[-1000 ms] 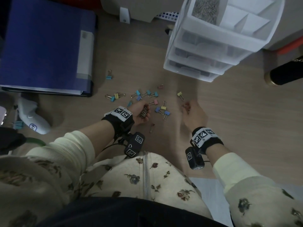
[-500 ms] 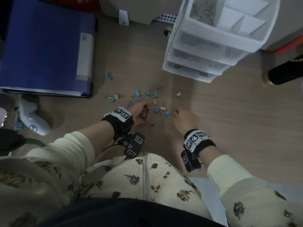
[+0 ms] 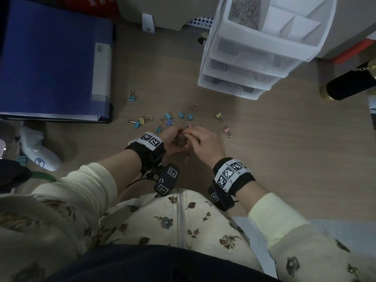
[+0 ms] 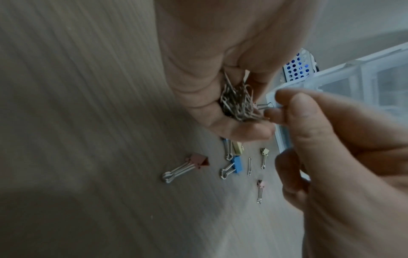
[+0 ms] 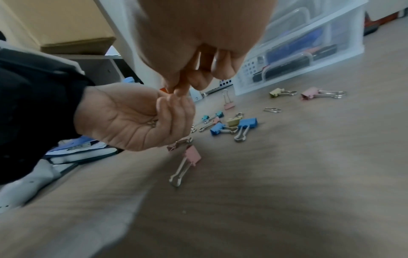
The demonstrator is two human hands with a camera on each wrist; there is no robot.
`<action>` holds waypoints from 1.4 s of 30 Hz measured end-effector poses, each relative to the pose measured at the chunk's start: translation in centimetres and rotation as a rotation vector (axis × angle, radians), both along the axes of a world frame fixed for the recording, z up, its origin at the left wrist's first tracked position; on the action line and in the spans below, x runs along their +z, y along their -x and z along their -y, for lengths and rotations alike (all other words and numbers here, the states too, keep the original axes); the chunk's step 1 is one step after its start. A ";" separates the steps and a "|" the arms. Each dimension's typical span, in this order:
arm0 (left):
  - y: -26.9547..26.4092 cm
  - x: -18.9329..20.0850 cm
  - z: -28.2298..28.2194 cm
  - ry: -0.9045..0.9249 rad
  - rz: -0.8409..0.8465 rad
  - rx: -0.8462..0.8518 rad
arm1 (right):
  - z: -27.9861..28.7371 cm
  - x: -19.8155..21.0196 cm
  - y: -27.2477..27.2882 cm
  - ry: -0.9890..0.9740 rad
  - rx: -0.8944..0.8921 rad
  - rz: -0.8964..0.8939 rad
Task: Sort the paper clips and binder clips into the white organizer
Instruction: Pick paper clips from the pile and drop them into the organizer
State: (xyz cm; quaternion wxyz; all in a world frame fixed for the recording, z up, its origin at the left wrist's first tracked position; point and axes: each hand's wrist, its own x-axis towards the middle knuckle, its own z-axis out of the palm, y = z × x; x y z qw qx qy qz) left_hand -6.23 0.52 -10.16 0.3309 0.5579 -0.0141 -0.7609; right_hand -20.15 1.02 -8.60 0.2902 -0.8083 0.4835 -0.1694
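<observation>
1. So the left hand (image 3: 173, 139) is cupped palm-up just above the wooden floor (image 3: 284, 159), fingers curled round a tangled bunch of silver wire paper clips (image 4: 238, 103). That's the collecting hand.

2. The right hand (image 3: 205, 143) sits right beside it, on the right, fingertips (image 5: 181, 90) pinched together and touching the left hand's fingertips over the bunch. Looks like it's dropping something small in, but I honestly can't tell what, if anything, is in the pinch.

3. The relation that matters: the white plastic drawer organizer (image 3: 254, 58) stands at the far right of both hands, and its open top tray already has a heap of silver clips in the left compartment (image 3: 244, 11). So the handful has to travel up, away and to the right. The right hand is nearer to it, but the left one has the load.

4. One loose silver paper clip (image 4: 249, 165) lies on the floor just past the hands, long axis pointing roughly toward the organizer.

5. The little pastel binder clips (image 3: 168, 119) (blue, yellow, pink) are scattered on the floor just beyond the hands, between them and the organizer. None look sorted yet, I'd guess.
</observation>
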 end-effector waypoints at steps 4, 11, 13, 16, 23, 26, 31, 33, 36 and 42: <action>-0.4 -0.4 -0.1 -0.051 0.013 -0.047 | 0.2 0.0 1.7 0.059 -0.101 -0.017; -1.5 -0.3 -0.6 -0.082 0.056 -0.082 | 1.2 -2.0 4.8 -0.285 -0.352 -0.394; -2.0 -0.3 -0.8 -0.090 0.064 -0.076 | 1.2 -2.4 4.6 -0.291 -0.332 -0.417; -2.5 -0.3 -1.0 -0.097 0.069 -0.060 | 1.2 -2.7 3.7 -0.268 -0.271 -0.437; -3.9 -0.2 -1.2 -0.106 0.064 -0.038 | 1.1 -2.7 3.0 -0.261 -0.256 -0.424; -4.4 -0.1 -1.1 -0.104 0.058 -0.039 | 1.3 -2.5 3.0 -0.308 -0.268 -0.461; -5.3 0.7 -1.0 -0.106 0.048 -0.050 | 1.2 -2.6 2.8 -0.339 -0.280 -0.486; -5.8 0.9 -1.0 -0.103 0.057 -0.055 | 1.1 -2.3 2.8 -0.318 -0.315 -0.483; -6.1 1.2 -0.9 -0.095 0.059 -0.050 | 1.0 -1.4 2.3 -0.277 -0.394 -0.395; -5.7 0.8 -1.1 -0.027 0.030 -0.056 | 0.2 0.8 -2.6 -0.231 -0.228 -0.041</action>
